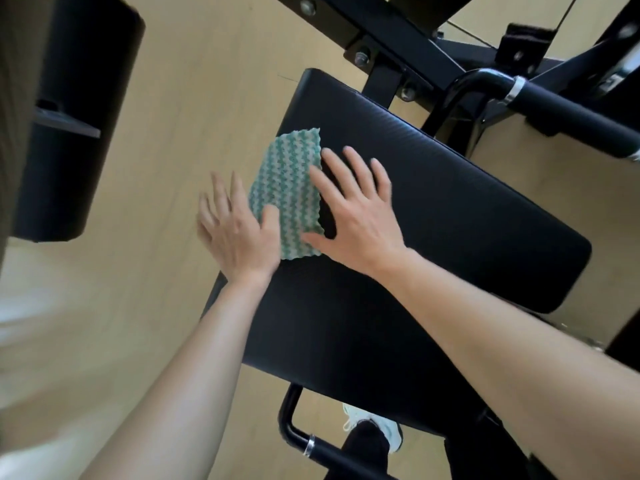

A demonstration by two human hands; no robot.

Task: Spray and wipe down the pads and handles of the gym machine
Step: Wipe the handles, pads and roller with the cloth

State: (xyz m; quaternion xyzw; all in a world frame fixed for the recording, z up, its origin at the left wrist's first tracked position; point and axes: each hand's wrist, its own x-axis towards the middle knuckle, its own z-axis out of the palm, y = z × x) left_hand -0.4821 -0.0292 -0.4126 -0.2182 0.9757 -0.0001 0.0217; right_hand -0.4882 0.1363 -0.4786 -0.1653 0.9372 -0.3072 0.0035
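On the firm black pad [450,209], the left hand [235,233] and right hand [353,209], both flat-fingered, touch a cloth [287,188] that looks soft and light, probably best pinned under a palm.

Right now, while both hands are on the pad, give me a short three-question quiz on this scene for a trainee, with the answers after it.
1. True or false: the right hand lies flat, fingers spread, on the black pad.
2. The left hand has its thumb on: A the cloth, B a spray bottle, C a paper roll.
3. What footwear shows on the floor beyond the pad's near edge?
Key: 1 true; 2 A; 3 a white shoe.
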